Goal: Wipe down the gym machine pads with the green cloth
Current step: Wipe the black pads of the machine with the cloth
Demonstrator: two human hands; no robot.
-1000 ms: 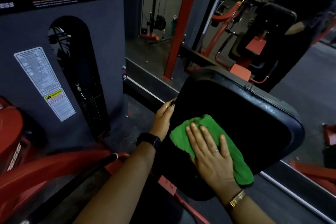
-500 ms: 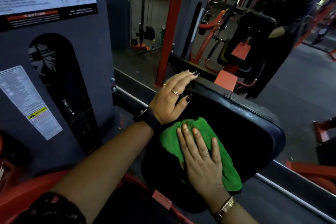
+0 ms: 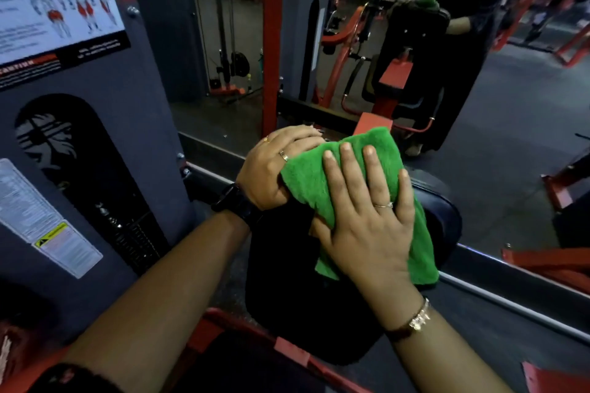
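Note:
The black machine pad (image 3: 287, 290) stands tilted in front of me, its top edge toward the mirror. A folded green cloth (image 3: 306, 182) lies over the pad's upper part and top edge. My right hand (image 3: 367, 226) presses flat on the cloth with its fingers spread and straight. My left hand (image 3: 274, 166) curls over the pad's top left corner, its fingers wrapped round the edge beside the cloth. A black watch sits on my left wrist and a bracelet on my right.
A grey weight-stack housing (image 3: 95, 137) with instruction stickers stands close on the left. A red frame bar (image 3: 287, 351) runs below the pad. A wall mirror (image 3: 415, 57) ahead reflects the machine and a person. More red frame parts (image 3: 549, 262) lie at the right.
My right hand slid the cloth up the pad from its middle to the top edge. My left hand went from the pad's side to gripping its top corner. The view moved closer.

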